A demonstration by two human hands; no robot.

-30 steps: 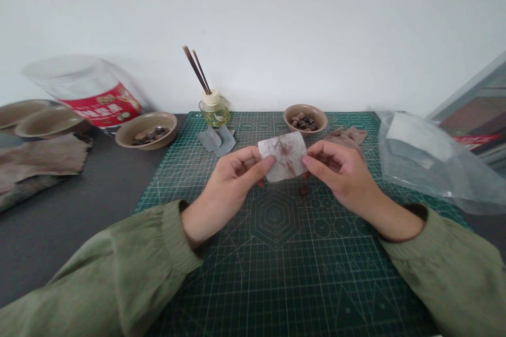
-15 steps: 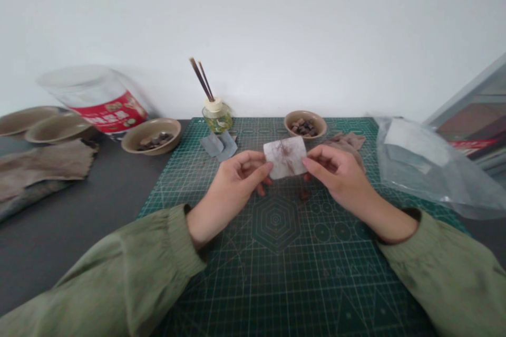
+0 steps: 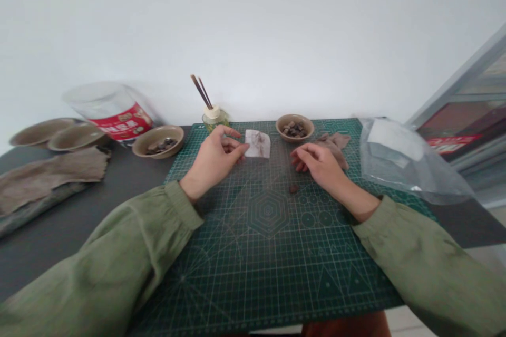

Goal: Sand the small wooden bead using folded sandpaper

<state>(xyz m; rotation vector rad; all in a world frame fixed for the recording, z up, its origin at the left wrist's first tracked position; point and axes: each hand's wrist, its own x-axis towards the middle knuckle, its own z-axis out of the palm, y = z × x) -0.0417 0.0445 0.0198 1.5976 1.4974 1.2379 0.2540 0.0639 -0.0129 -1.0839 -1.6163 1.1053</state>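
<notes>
Our L hand (image 3: 213, 162) loosely curled, empty; fingertips just beside white sheet (image 3: 258, 143), can't tell if touching. Sheet lies flat on green cutting mat (image 3: 269, 273): thin, papery, brown streaks. R hand (image 3: 318, 164) narrow, empty, resting on mat near brown lump (image 3: 293, 189). Bowl (image 3: 294, 127) of dark chunks beyond. Risks: we knock lump w/ R hand or sleeve (image 3: 419, 252), it rolls away; hard pinch creases or tears sheet; light sheet may slide on smooth mat.

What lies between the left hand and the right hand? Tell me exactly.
In the head view, a brown-stained white sheet lies on the green cutting mat between the left hand and the right hand, closer to the left hand.
</notes>
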